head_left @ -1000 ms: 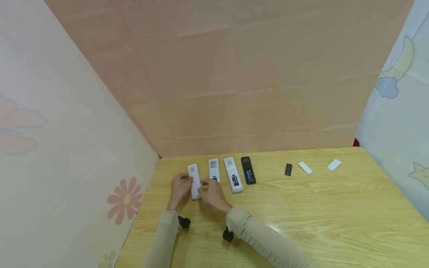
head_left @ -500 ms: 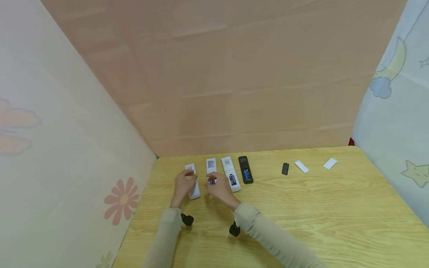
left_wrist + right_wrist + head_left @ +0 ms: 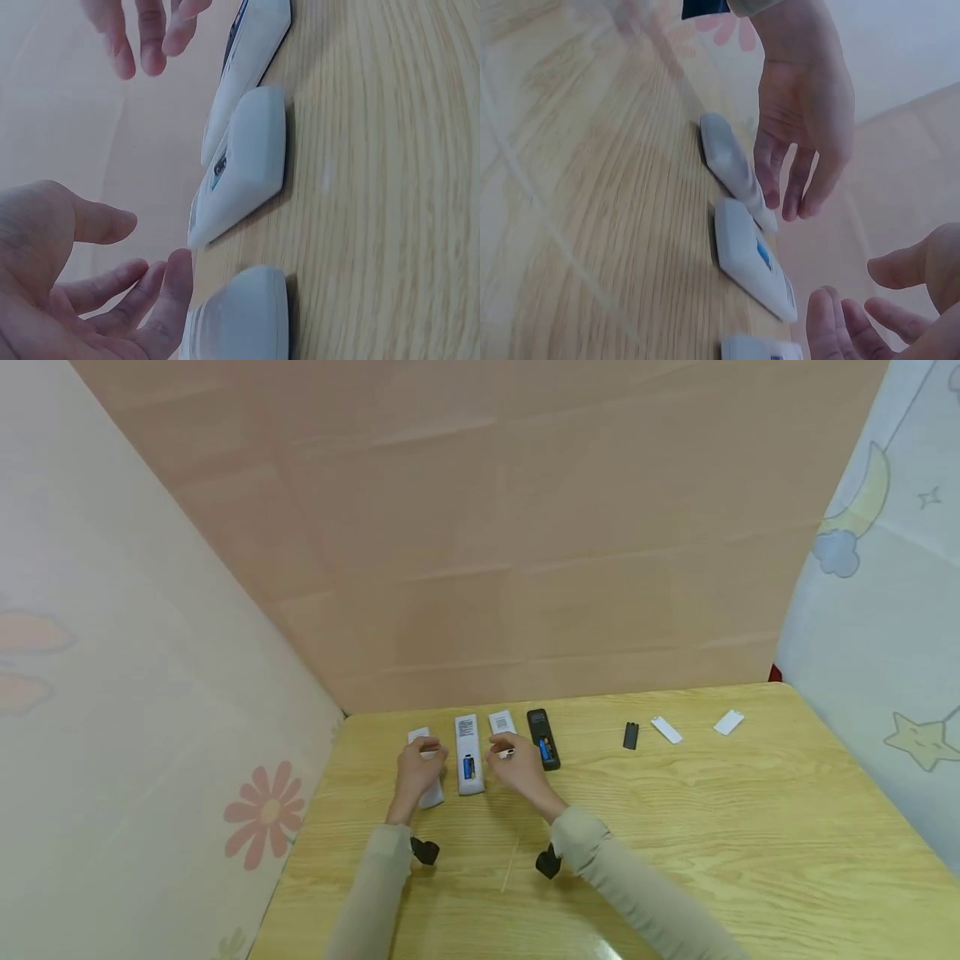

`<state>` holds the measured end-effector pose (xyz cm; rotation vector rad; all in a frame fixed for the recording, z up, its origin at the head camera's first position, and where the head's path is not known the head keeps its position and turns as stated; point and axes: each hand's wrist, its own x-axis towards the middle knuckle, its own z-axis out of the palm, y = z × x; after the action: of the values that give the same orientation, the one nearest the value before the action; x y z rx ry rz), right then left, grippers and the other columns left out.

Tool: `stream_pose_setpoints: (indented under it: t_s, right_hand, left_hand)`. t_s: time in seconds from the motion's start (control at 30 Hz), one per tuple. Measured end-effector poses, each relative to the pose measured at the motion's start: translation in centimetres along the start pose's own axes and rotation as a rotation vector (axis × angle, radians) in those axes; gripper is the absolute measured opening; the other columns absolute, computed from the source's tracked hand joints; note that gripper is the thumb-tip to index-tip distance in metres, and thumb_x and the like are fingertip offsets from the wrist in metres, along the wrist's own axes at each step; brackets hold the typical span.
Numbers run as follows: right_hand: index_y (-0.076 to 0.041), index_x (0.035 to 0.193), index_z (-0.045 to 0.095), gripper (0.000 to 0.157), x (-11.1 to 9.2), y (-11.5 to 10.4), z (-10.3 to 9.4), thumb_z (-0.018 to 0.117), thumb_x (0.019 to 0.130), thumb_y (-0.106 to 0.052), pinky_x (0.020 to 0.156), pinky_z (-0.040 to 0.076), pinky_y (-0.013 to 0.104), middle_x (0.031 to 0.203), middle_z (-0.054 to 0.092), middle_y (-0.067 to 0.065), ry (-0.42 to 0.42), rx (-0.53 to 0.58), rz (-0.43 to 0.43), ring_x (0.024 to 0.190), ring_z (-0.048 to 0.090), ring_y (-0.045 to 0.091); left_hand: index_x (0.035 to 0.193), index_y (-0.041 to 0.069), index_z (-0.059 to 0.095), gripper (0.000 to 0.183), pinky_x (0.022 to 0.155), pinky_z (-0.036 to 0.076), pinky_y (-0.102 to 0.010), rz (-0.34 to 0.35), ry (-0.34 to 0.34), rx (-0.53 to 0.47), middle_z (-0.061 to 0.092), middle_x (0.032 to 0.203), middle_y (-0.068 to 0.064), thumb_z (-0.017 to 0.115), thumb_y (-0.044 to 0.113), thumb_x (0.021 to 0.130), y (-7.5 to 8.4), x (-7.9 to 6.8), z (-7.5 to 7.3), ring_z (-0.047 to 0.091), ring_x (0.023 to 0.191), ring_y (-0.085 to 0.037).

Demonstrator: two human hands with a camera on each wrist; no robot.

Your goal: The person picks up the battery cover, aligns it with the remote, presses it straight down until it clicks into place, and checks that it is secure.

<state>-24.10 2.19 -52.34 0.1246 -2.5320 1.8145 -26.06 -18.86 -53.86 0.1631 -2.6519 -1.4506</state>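
My left hand (image 3: 417, 774) hovers over the leftmost white remote control (image 3: 432, 797), hiding its middle. In the left wrist view its fingers are loosely bent, with nothing between them and the thumb. To its right lies a second white remote (image 3: 467, 743), back up, blue batteries (image 3: 468, 767) showing in its open compartment. My right hand (image 3: 522, 768) is above the third white remote (image 3: 501, 722) and covers most of it. Its thumb and fingers stand apart in the right wrist view, holding nothing. Beside it a black remote (image 3: 537, 724) shows its batteries (image 3: 545, 749).
A black battery cover (image 3: 631, 735), a white cover (image 3: 667, 730) and another white cover (image 3: 729, 722) lie apart toward the right back of the wooden table (image 3: 675, 827). A beige cloth wall (image 3: 480, 543) stands behind, with patterned walls at both sides.
My right hand has moved right, from beside the leftmost remote, past the second, to over the third. The left hand has stayed at the leftmost remote. The view has shifted slightly right.
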Motion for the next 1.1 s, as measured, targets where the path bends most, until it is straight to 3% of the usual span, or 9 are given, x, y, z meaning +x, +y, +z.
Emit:
stream_pose_setpoints:
  t_s: [0.2, 0.53, 0.73, 0.87, 0.97, 1.1]
  right_hand:
    - [-0.001, 0.126, 0.066, 0.034, 0.1, 0.8, -2.0, 0.070, 0.094, -0.012, 0.057, 0.056, 0.030, 0.103, 0.067, 0.011, 0.004, 0.059, 0.020, 0.081, 0.071, 0.034]
    - [-0.004, 0.118, 0.070, 0.027, 1.1, 1.4, -5.6, 0.070, 0.092, -0.010, 0.058, 0.056, 0.029, 0.097, 0.069, 0.011, 0.102, -0.022, -0.010, 0.073, 0.068, 0.021]
    - [-0.006, 0.125, 0.067, 0.031, 1.4, 1.2, -8.0, 0.068, 0.095, -0.017, 0.057, 0.056, 0.030, 0.107, 0.068, 0.012, 0.084, -0.053, -0.013, 0.084, 0.072, 0.029]
    - [-0.008, 0.128, 0.065, 0.034, 1.6, 1.1, -9.7, 0.067, 0.097, -0.024, 0.063, 0.059, 0.033, 0.111, 0.067, 0.012, 0.078, -0.086, -0.020, 0.089, 0.072, 0.030]
    - [-0.007, 0.130, 0.063, 0.035, 1.8, 1.1, -11.0, 0.065, 0.098, -0.023, 0.069, 0.061, 0.040, 0.112, 0.066, 0.013, 0.083, -0.069, -0.023, 0.088, 0.072, 0.029]
    - [-0.006, 0.132, 0.061, 0.036, 2.2, 1.0, -12.8, 0.062, 0.100, -0.022, 0.072, 0.061, 0.040, 0.115, 0.064, 0.015, 0.083, -0.052, -0.009, 0.087, 0.072, 0.026]
  left_hand:
    - [0.127, 0.003, 0.065, 0.039, 0.093, 0.051, -0.047, -0.001, -0.015, 0.028, 0.068, 0.118, -0.008, 0.068, 0.025, 0.095, 0.4, -0.1, 0.2, 0.060, 0.115, -0.030]
    - [0.136, 0.002, 0.057, 0.048, 0.083, 0.056, -0.039, -0.059, -0.106, 0.053, 0.064, 0.125, -0.012, 0.067, 0.029, 0.097, 0.7, 0.0, 0.9, 0.064, 0.106, -0.027]
    - [0.138, 0.001, 0.055, 0.052, 0.093, 0.053, -0.045, -0.056, -0.145, 0.099, 0.064, 0.126, -0.013, 0.067, 0.031, 0.096, 1.3, 0.0, 1.5, 0.062, 0.114, -0.031]
    - [0.138, 0.003, 0.055, 0.051, 0.096, 0.051, -0.046, -0.064, -0.165, 0.128, 0.063, 0.128, -0.011, 0.065, 0.033, 0.097, 1.4, 0.1, 1.9, 0.059, 0.118, -0.030]
    - [0.138, 0.005, 0.055, 0.052, 0.097, 0.051, -0.046, -0.073, -0.176, 0.129, 0.061, 0.130, -0.010, 0.065, 0.034, 0.097, 1.5, 0.0, 2.1, 0.059, 0.118, -0.030]
    - [0.136, 0.002, 0.055, 0.050, 0.094, 0.051, -0.046, -0.045, -0.199, 0.138, 0.061, 0.130, -0.013, 0.064, 0.034, 0.098, 1.4, 0.1, 2.2, 0.060, 0.113, -0.029]
